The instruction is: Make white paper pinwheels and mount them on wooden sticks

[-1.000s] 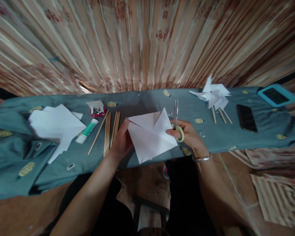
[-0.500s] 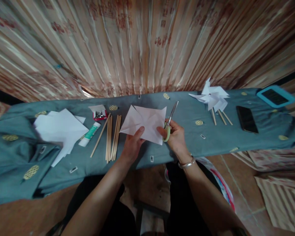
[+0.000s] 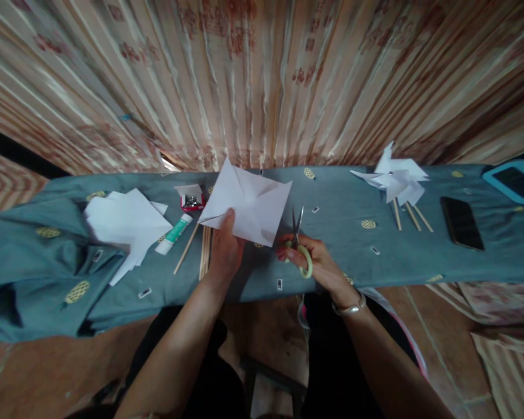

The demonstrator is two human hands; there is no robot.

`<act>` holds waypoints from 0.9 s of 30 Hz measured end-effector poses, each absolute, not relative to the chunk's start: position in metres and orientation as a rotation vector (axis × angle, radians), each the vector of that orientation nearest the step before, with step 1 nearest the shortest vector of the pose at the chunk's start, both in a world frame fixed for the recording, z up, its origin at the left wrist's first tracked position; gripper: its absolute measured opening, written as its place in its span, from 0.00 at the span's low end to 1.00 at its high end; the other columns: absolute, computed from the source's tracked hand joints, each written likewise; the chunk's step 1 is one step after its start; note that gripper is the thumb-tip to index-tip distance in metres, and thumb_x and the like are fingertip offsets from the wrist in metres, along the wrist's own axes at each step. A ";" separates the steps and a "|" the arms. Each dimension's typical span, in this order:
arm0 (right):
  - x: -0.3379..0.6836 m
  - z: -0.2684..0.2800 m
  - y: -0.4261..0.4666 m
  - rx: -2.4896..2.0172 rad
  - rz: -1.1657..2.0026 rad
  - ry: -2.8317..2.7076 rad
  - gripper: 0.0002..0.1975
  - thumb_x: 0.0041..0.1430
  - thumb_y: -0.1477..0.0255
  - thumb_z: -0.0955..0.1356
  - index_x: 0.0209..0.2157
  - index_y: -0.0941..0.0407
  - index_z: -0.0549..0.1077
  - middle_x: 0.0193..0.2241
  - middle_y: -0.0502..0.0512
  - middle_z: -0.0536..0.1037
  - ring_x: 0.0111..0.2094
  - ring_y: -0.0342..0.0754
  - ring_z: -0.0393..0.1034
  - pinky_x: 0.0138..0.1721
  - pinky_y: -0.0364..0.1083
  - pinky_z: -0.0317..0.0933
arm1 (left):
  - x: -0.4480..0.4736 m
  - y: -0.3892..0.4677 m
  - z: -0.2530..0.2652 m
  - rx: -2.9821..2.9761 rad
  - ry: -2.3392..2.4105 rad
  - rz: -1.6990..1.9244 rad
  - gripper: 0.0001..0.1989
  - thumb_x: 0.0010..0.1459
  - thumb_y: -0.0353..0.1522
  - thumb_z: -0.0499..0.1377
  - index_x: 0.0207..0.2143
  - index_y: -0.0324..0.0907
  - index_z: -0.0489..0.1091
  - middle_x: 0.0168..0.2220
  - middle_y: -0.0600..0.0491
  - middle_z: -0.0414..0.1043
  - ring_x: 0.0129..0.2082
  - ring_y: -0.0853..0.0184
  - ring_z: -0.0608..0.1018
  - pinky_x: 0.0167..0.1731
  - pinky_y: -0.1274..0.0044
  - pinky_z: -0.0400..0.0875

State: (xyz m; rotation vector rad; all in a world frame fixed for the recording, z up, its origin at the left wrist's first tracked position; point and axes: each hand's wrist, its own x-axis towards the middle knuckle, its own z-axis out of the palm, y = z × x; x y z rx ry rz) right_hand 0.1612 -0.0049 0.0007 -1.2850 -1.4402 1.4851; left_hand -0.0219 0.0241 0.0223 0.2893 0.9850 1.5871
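My left hand (image 3: 227, 247) pinches a square sheet of white paper (image 3: 257, 206) by its lower left edge, thumb on top. Slits run in from the paper's corners towards its middle. Just right of the sheet, my right hand (image 3: 312, 256) has its fingers in the pale green handles of a pair of scissors (image 3: 297, 227). The blades are parted, point away from me and are clear of the paper. Beneath the sheet and my left hand, several wooden sticks (image 3: 205, 253) are partly covered.
Left on the cloth-covered table (image 3: 340, 192) are a stack of cut white paper (image 3: 126, 218), a glue stick (image 3: 173, 234) and a small red box of metal pins (image 3: 191, 201). To the right lie paper pinwheels (image 3: 397, 177) on sticks, a black phone (image 3: 461, 223) and a blue-framed tablet (image 3: 517, 180).
The paper has turned and shifted left and up, now only in my left hand. My right hand has drawn away from it, and the scissors' blades have parted.
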 end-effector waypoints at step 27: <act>0.160 0.002 -0.019 -1.264 1.859 -1.630 0.26 0.52 0.47 0.71 0.34 0.58 0.75 0.23 0.50 0.75 0.24 0.41 0.68 0.27 0.41 0.63 | -0.019 0.024 0.022 0.310 0.977 1.579 0.13 0.65 0.28 0.54 0.50 0.46 0.72 0.39 0.55 0.79 0.41 0.67 0.81 0.48 0.74 0.75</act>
